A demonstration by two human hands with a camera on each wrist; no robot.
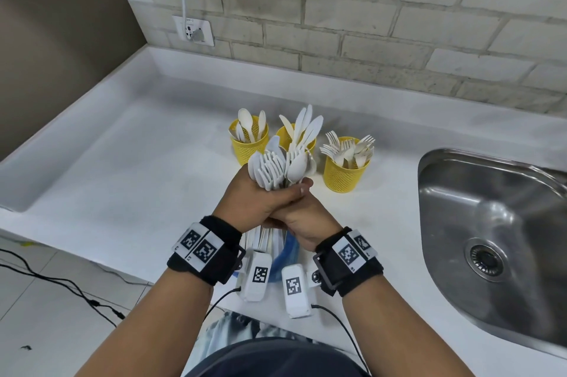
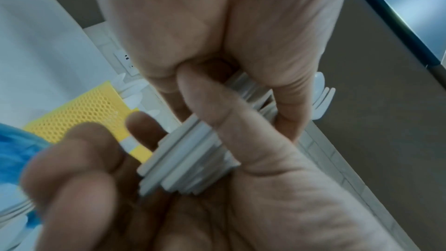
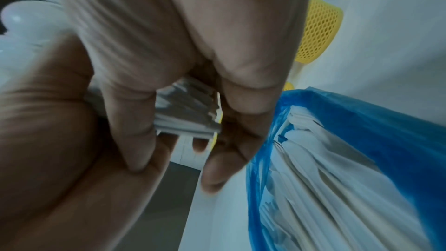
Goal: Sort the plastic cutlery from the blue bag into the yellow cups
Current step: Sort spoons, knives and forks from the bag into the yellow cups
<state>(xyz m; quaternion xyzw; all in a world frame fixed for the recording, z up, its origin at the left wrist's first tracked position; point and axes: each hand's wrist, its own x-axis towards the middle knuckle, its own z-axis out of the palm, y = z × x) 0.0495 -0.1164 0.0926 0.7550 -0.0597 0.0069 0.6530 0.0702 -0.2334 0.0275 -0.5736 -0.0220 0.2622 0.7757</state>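
On the white counter, beyond the hands, stand three yellow cups: the left cup already holds spoons, the middle cup knives, the right cup forks. In front of them the left hand is curled round a mixed bundle of cutlery, heads up. The right hand sits just below it, fingers bent against the handle ends; whether it truly grips them I cannot tell. The blue bag, near the counter's front edge beneath the wrists, still looks well filled. Sorting seems under way, with much left.
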